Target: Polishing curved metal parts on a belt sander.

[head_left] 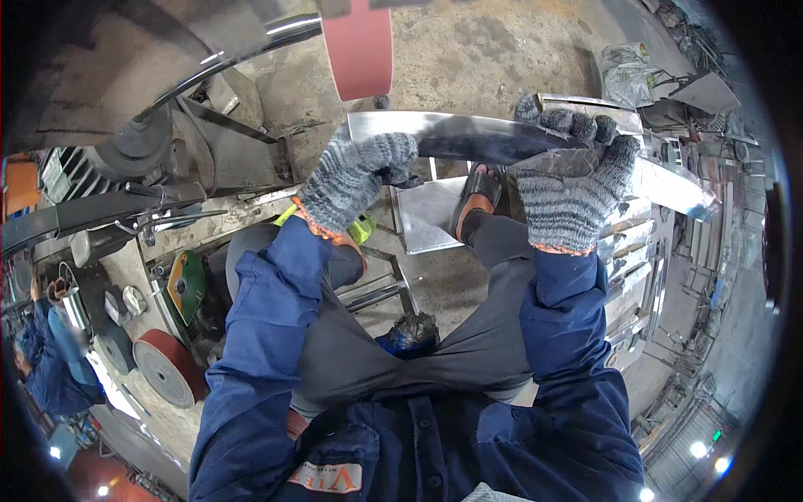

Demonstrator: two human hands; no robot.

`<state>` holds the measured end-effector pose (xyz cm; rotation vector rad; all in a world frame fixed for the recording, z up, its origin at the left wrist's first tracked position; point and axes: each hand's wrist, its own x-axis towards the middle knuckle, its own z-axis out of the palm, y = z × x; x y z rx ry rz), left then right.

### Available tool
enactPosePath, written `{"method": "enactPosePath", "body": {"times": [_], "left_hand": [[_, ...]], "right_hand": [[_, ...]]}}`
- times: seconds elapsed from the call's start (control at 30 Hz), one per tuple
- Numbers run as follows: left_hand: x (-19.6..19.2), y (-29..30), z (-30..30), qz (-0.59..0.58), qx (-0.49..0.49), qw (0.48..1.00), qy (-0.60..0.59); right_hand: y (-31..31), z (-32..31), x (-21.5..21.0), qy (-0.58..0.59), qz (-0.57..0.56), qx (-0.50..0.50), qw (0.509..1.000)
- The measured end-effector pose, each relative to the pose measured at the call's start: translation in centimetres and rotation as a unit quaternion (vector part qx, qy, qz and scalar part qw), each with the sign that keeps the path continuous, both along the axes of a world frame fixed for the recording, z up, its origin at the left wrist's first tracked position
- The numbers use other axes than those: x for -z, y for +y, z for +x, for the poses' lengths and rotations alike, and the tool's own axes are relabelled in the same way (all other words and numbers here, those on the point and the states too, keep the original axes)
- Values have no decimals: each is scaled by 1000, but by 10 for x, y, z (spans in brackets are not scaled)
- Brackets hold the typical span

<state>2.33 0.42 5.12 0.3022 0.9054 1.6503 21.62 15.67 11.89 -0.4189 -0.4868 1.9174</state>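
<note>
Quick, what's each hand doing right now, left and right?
Left hand: gloved, closed on the shiny metal strip.
Right hand: gloved, closed on the same strip, farther right.

The metal strip is polished and mirror-glossy; both hands, left and right, wear coarse grey knitted cloth gloves; the sanding belt looks matt reddish and gritty; the concrete floor is rough and dull.

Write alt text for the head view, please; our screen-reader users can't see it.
Seen from above, a seated person in blue work clothes grips a long shiny metal strip with both grey knit-gloved hands, left hand and right hand, just below a reddish sanding belt. Abrasive discs lie on the concrete floor to the left.
</note>
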Motion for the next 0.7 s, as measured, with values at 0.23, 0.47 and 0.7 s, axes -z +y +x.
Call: {"method": "enactPosePath", "body": {"times": [0.23,0.47,0.7], "left_hand": [[2,1,-10,-44,27,998,-19],[14,0,-16,-44,23,998,-33],[3,1,-17,-49,0,996,77]], "right_hand": [[7,0,4,-46,-11,23,999],[1,-8,0,5,47,-61,997],[6,-12,1,20,71,-82,994]]}}
